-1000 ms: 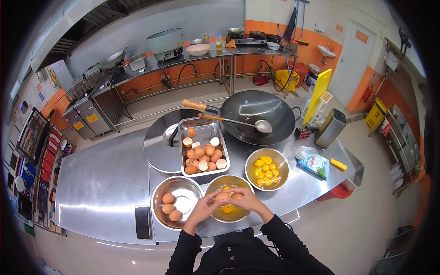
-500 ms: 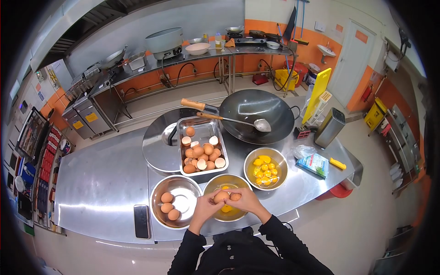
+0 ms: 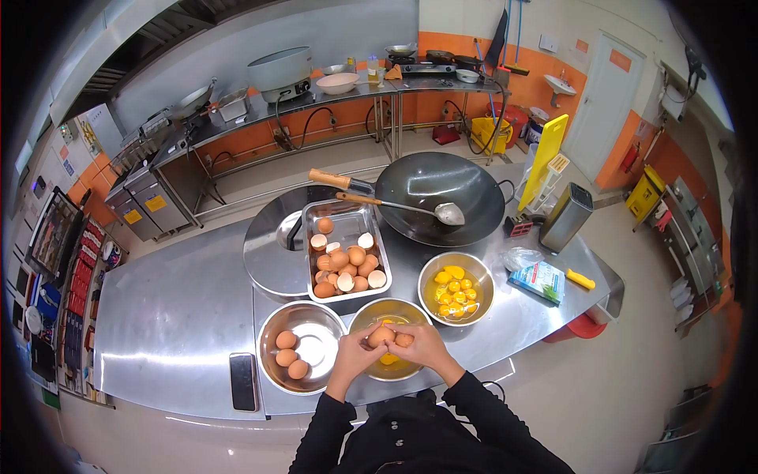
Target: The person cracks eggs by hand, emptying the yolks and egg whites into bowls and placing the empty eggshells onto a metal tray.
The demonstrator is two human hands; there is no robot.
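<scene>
Both hands meet over the middle steel bowl [image 3: 358,317], where some yolk [image 3: 388,359] lies inside. My left hand [image 3: 355,357] is closed around a brown egg [image 3: 380,336]. Pressed up against it, my right hand [image 3: 427,347] grips a brown eggshell piece [image 3: 404,340]; fingers hide whether the two are halves of one egg. Three brown eggs [image 3: 286,358] rest in the left steel bowl [image 3: 324,351]. In the right steel bowl [image 3: 490,291] are several yolks [image 3: 454,299] in clear egg white.
Behind the bowls stands a metal tray [image 3: 384,251] of brown eggshells [image 3: 339,259]. A black wok [image 3: 426,182] holds a ladle [image 3: 448,214]. Nearby are a round lid [image 3: 268,253], a phone [image 3: 244,382], a blue-green packet [image 3: 537,282] and a yellow-handled tool [image 3: 580,279].
The camera view has shifted very slightly. My hands keep the same hold over the middle bowl, with no clear change in the egg.
</scene>
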